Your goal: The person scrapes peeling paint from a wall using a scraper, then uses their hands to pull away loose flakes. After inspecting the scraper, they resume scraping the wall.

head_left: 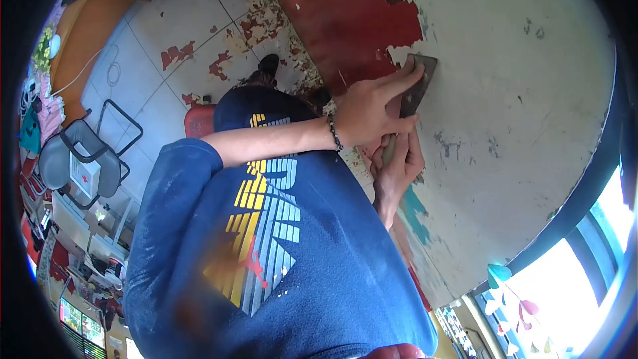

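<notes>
A scraper with a wide dark blade [417,90] lies against a large board-like surface [512,179], which is greyish white with patches of red paint [352,26]. My right hand [401,167] is closed around the scraper's handle [389,149], which shows only in part. Fingers of my left hand [369,112], with a dark beaded bracelet at the wrist, press on the blade, the thumb near its lower end. The blade's far end sits close to the ragged edge of the red paint. A teal patch [415,213] shows below my right hand.
Red and cream paint flakes [256,20] litter the tiled floor [143,60]. At the left stand a grey chair [56,166] with a white box on it and an orange-brown piece of furniture [100,33]. A hanging heart decoration [528,308] is by the bright window.
</notes>
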`<state>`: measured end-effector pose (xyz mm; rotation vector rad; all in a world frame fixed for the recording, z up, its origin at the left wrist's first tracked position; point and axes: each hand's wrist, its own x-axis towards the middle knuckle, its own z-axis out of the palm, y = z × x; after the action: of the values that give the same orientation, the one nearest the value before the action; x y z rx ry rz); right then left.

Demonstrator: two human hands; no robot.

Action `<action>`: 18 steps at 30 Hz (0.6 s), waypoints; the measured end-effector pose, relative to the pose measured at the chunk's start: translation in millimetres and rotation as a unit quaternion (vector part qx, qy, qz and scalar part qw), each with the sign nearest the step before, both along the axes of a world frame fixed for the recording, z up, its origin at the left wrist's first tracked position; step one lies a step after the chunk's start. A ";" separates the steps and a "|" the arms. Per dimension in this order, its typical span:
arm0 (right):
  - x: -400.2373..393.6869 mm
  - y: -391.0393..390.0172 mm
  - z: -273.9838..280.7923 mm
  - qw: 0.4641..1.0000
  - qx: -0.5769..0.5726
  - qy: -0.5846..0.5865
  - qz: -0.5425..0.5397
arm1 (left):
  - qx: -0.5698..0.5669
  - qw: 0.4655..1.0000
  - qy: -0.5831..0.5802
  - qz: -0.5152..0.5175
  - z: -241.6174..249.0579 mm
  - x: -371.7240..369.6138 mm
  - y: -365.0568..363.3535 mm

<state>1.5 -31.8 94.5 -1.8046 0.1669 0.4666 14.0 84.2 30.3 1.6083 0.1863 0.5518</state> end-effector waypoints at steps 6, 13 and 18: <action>-2.3 -7.6 -4.0 0.999 -0.029 -0.017 0.018 | -0.057 0.998 0.017 -0.011 5.1 -5.8 -5.1; 22.5 27.0 -27.0 0.997 0.044 -0.018 0.057 | -0.090 0.991 0.024 0.091 -6.4 11.9 15.9; 3.3 -2.8 -17.5 0.994 -0.046 -0.070 0.065 | -0.032 0.998 0.005 0.047 -6.1 -3.3 2.4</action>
<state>4.9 -34.6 77.0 -1.9394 -0.0273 0.4289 10.6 86.6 24.2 1.5463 0.2861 0.6044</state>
